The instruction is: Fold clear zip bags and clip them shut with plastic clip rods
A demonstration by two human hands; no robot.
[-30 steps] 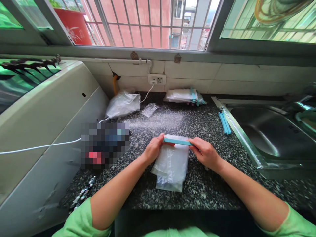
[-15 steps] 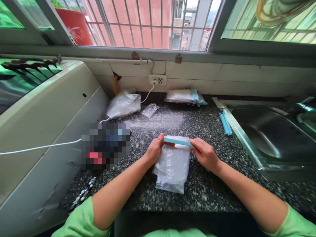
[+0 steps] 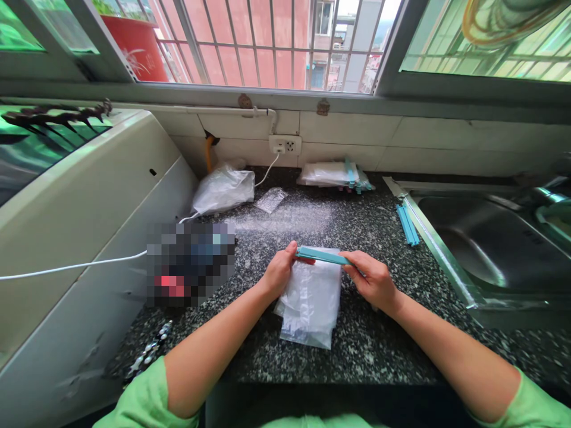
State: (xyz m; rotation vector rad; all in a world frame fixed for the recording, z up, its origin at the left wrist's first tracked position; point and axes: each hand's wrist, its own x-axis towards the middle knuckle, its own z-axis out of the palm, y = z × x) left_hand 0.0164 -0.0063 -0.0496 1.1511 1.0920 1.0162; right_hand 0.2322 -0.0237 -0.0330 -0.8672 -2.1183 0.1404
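A light-blue bag sealing clip (image 3: 323, 255) lies across the top of a clear plastic bag (image 3: 311, 303), just above the counter. My left hand (image 3: 280, 270) is closed on the clip's left end and the bag's upper left edge, thumb uppermost. In a pinch, my right hand (image 3: 372, 278) holds the clip's right end. Beneath the clip, near my left hand, a small red patch shows; I cannot make out what it is. The bag hangs down towards me, its lower edge loose and wrinkled. Whether the clip is fastened on the bag cannot be seen.
More blue clips (image 3: 407, 224) lie beside the metal sink (image 3: 473, 238) at right. Stacked clipped bags (image 3: 330, 173) rest against the wall. At left are a crumpled plastic bag (image 3: 225, 189), a small clear packet (image 3: 271, 200), a white cable (image 3: 75, 266) and a blurred-out object (image 3: 191, 264).
The clip has turned slightly, so more of its side shows and it looks wider. The bag has shifted a little to the left; both hands stay nearly in place.
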